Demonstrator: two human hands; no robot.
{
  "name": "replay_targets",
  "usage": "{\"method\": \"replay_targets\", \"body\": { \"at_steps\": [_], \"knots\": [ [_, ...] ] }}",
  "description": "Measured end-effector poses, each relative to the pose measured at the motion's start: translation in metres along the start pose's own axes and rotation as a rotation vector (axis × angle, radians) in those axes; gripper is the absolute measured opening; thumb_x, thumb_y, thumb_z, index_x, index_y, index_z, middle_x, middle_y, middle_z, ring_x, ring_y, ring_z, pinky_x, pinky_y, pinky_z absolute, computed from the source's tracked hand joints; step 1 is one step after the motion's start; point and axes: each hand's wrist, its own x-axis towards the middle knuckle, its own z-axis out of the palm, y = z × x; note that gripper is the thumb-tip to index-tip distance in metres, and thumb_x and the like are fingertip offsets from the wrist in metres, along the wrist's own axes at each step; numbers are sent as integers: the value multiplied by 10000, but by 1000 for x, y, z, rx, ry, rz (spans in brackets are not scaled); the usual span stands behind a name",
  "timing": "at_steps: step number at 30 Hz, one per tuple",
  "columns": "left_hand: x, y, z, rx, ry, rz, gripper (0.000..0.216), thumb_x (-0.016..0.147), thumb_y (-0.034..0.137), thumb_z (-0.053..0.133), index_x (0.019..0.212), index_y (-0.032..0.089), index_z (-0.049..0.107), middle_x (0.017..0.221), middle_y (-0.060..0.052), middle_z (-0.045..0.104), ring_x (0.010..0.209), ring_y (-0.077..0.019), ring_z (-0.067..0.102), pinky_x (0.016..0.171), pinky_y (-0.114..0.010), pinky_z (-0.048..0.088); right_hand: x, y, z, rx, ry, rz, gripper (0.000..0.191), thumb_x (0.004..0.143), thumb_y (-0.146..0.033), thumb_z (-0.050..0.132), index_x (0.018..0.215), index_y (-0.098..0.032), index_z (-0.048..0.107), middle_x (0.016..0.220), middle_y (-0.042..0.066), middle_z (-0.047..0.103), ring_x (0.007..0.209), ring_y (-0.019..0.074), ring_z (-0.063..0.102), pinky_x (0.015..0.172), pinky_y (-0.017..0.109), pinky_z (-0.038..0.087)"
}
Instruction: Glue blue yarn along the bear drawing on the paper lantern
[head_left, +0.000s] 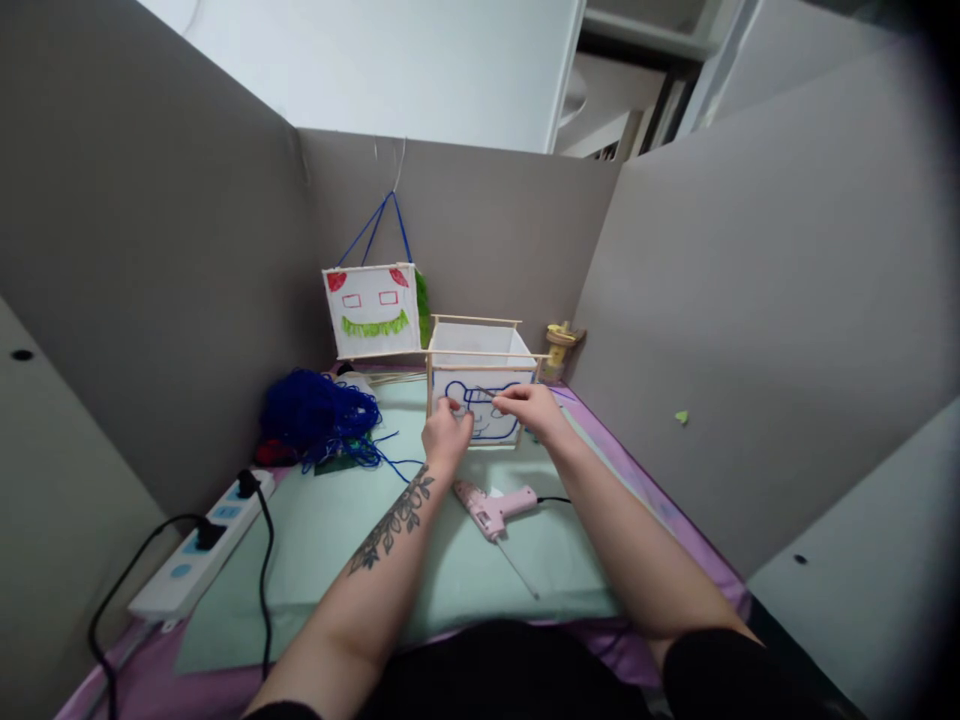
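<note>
A small box lantern of thin wooden sticks and white paper, with a blue outline drawn on its front, stands on the pale green mat. My left hand is closed in a pinch against the lantern's front face, low on the left. My right hand is also pinched, holding one end of a thin stick or strand that runs across the front towards the left hand. What the left fingers grip is too small to name.
A finished lantern with a red and green face hangs on blue yarn behind. A heap of blue yarn lies left. A pink glue gun rests on the mat. A plugged-in power strip lies left. Grey partitions enclose the desk.
</note>
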Motion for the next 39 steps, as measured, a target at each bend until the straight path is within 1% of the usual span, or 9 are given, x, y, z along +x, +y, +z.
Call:
{"method": "replay_targets", "body": {
  "at_steps": [4, 8, 10, 15, 18, 21, 32, 36, 39],
  "knots": [
    [-10, 2, -14, -144, 82, 50, 299, 787, 308, 569, 1069, 210, 544, 604, 32, 571, 614, -169, 585, 611, -251, 391, -9, 0, -1, 27, -23, -8, 289, 618, -414, 710, 751, -159, 726, 667, 39, 700, 641, 176, 620, 607, 276, 475],
    [-12, 6, -22, -453, 109, 119, 256, 806, 364, 526, 967, 189, 622, 533, 52, 460, 522, -117, 469, 583, -224, 375, -19, 2, -1, -104, 45, -135, 283, 681, -423, 685, 830, -190, 739, 760, 26, 722, 731, 189, 648, 679, 288, 493],
    [-8, 7, -26, -666, 45, 64, 306, 800, 414, 518, 913, 165, 655, 516, 52, 434, 485, -102, 410, 519, -221, 335, -26, 3, -1, -223, 115, -245, 279, 724, -413, 667, 899, -210, 744, 869, 32, 737, 811, 197, 660, 737, 292, 496],
    [3, 5, -37, -988, -319, -41, 380, 751, 452, 568, 901, 120, 675, 405, 96, 293, 391, -64, 235, 426, -213, 173, -40, 5, -3, -488, 139, -530, 267, 788, -361, 662, 1011, -233, 734, 976, 42, 738, 888, 185, 665, 804, 271, 476],
    [3, 4, -43, -1006, -451, -40, 367, 722, 436, 598, 881, 114, 673, 392, 101, 282, 381, -55, 213, 421, -215, 140, -42, 6, -4, -531, 103, -604, 263, 813, -361, 654, 1038, -245, 726, 989, 44, 737, 916, 185, 661, 820, 266, 473],
    [1, 6, -46, -1009, -504, -67, 318, 693, 422, 610, 820, 133, 652, 392, 104, 269, 376, -52, 198, 420, -219, 131, -42, 6, -5, -564, 97, -609, 264, 820, -351, 653, 1056, -256, 722, 992, 47, 735, 923, 188, 659, 820, 270, 476],
    [2, 4, -43, -1005, -521, -87, 310, 635, 426, 695, 755, 155, 605, 412, 104, 309, 390, -47, 216, 430, -220, 130, -42, 11, -5, -663, 111, -645, 277, 843, -377, 627, 1077, -257, 714, 1002, 45, 731, 913, 194, 654, 800, 270, 465],
    [1, 5, -39, -916, -459, -67, 288, 615, 393, 711, 693, 154, 571, 457, 88, 379, 422, -45, 270, 439, -209, 159, -43, 10, -2, -705, 106, -645, 278, 850, -378, 613, 1080, -257, 714, 1005, 52, 732, 899, 197, 652, 790, 274, 461],
    [3, 3, -41, -909, -385, -59, 252, 637, 373, 681, 685, 161, 553, 460, 96, 356, 428, -45, 263, 446, -202, 174, -44, 12, -3, -710, 115, -655, 279, 854, -390, 606, 1075, -258, 715, 1010, 48, 732, 912, 203, 651, 793, 280, 462]
  ]
}}
